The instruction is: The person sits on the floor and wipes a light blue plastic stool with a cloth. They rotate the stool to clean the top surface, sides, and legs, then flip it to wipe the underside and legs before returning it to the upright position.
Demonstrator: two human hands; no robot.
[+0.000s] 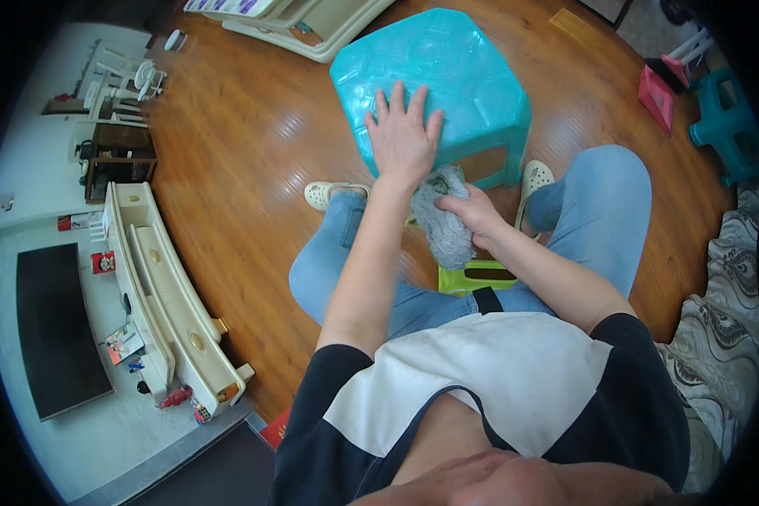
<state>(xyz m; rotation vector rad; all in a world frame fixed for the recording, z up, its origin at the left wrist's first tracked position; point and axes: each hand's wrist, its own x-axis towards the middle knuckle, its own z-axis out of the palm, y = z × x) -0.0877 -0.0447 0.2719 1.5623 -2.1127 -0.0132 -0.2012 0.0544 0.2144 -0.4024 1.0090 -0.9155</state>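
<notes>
A turquoise plastic stool (462, 82) stands upright on the wood floor in front of me. My left hand (403, 142) lies palm down on the near left part of its seat, fingers spread. Just below the stool's near edge, my right hand (477, 215) grips a bunched grey cloth (443, 218) with a greenish edge, the thumb on top. Beneath the cloth and between my legs is a lime green plastic piece with a dark slot (452, 280), partly hidden by the cloth and my right forearm.
A cream cabinet (183, 316) runs along the left wall under a television (60, 329). Cream furniture (335, 38) stands beyond the stool. At the right are a pink dustpan (655, 98), a teal stool (721, 123) and patterned fabric (715, 322). My feet flank the turquoise stool.
</notes>
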